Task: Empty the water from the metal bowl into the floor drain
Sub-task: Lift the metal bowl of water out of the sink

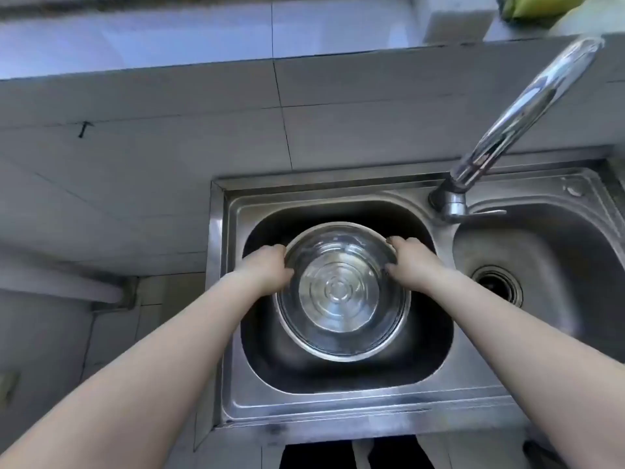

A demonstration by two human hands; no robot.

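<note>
I have both hands on the metal bowl (341, 292), which sits down in the left basin of the steel sink (233, 336). My left hand (267, 269) grips the bowl's rim on its left side, fingers curled over the edge toward the inside. My right hand (411, 260) holds the rim on the right side, fingers hooked at the edge and the thumb lying against the inner wall. The bowl stands upright, open side up, and clear water lies in it; through the water I can see the ringed pattern pressed into its bottom.

The tap (527, 110) rises from the strip between the two basins and its spout slants up and away to the right, well clear of the bowl. In the right basin, the round sink drain (497, 287) shows, dark in the middle. The sink is set into a grey tiled desk (135, 147), which stretches off to the left and behind. At the far upper right corner something yellow-green (531, 6) lies on a ledge, too blurred to tell what it is.
</note>
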